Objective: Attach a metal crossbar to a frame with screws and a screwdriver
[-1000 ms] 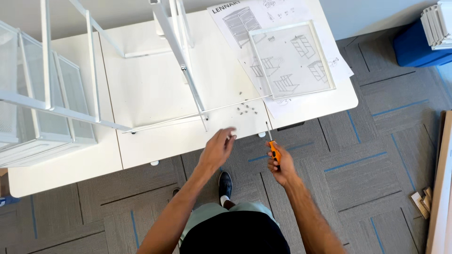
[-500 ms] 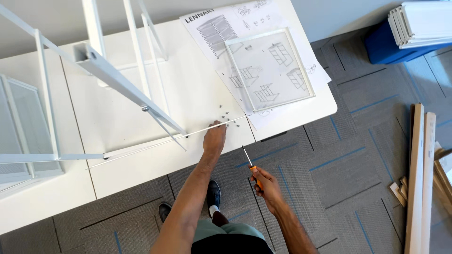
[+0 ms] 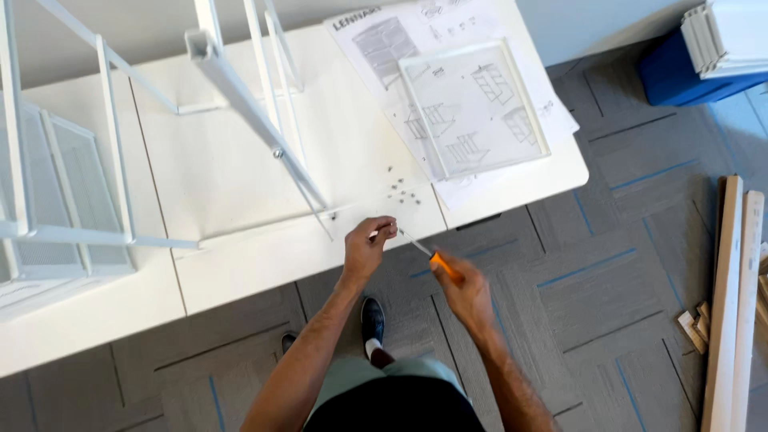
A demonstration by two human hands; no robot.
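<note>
My left hand (image 3: 366, 250) pinches small screw (image 3: 374, 234) at table (image 3: 240, 264) edge. My right hand (image 3: 466, 290) closed round orange screwdriver (image 3: 432, 258), tip toward 10 o'clock, near screw. Loose screws (image 3: 402, 192) at 12 o'clock. White frame (image 3: 256, 120) at 10.

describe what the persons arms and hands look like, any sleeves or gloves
Both arms are bare from the hands up to where they leave the view, with no sleeves showing. The left hand and right hand wear no gloves. No watch, bracelet or ring can be made out on either wrist or hand, though the right hand is somewhat blurred.
</note>
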